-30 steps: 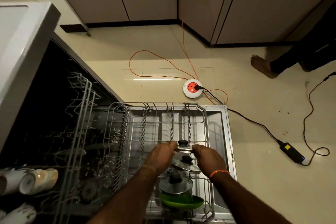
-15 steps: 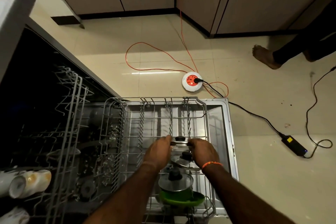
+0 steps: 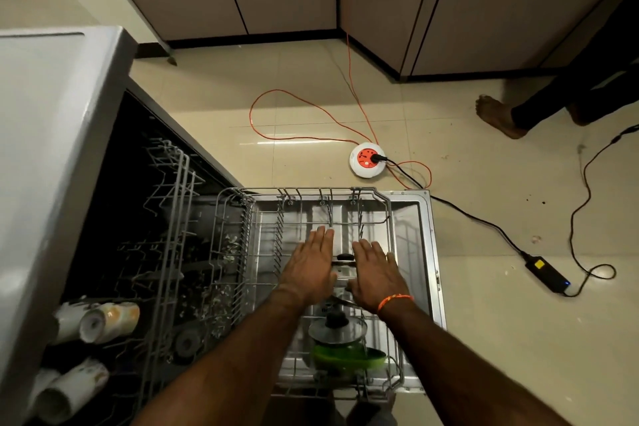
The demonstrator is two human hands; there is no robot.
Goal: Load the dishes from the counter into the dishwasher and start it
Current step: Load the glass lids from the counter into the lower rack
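Dishwasher's lower rack (image 3: 387,218), pulled out over the open door, holds three knobbed lids (image 3: 337,328) and a green dish (image 3: 349,358); left hand (image 3: 311,270) and right hand (image 3: 375,273) hover flat-fingered, holding nothing.

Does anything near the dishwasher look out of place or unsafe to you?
Yes. An extension socket lies on the floor just beyond the open dishwasher door, with orange and black cords trailing across the tiles: odd beside a wet appliance, and perhaps a trip risk. The lids in the lower rack look orderly.
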